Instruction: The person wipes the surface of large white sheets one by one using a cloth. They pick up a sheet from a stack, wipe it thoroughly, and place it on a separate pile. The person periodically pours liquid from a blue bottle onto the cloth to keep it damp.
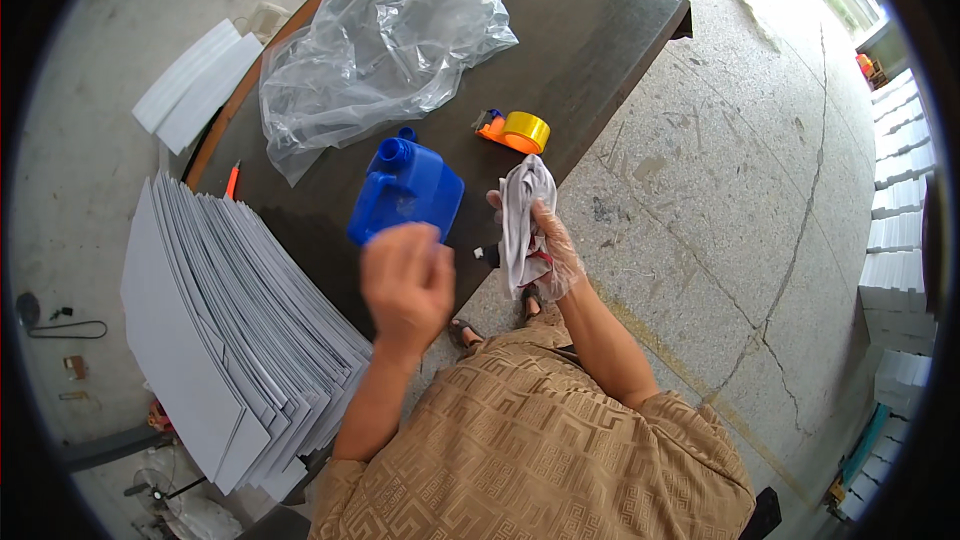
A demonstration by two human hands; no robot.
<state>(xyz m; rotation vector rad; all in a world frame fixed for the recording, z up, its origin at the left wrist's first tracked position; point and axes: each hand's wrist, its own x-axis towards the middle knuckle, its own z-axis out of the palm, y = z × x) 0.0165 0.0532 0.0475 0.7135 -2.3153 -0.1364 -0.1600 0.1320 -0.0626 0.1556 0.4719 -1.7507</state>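
Observation:
My left hand (405, 285) is bare, slightly blurred and raised over the table's near edge, with its fingers curled closed. What it holds, if anything, is hidden. Just beyond it, a blue plastic jug (415, 190) with a handle and a short neck stands on the dark table (590, 30); the hand overlaps its lower end in view. In a thin clear glove, my right hand (562, 250) grips a folded white cloth (527, 205) at the table's right edge. Some red shows at the cloth's lower end. Beside it is a small black thing (488, 256) with a white tip.
A tape dispenser (493, 128) with a yellow roll (527, 132) lies beyond the cloth. Clear plastic sheeting (385, 50) covers the far left. A tall stack of white sheets (230, 330) stands at left, near an orange cutter (233, 180). White stacks (895, 230) line the far right.

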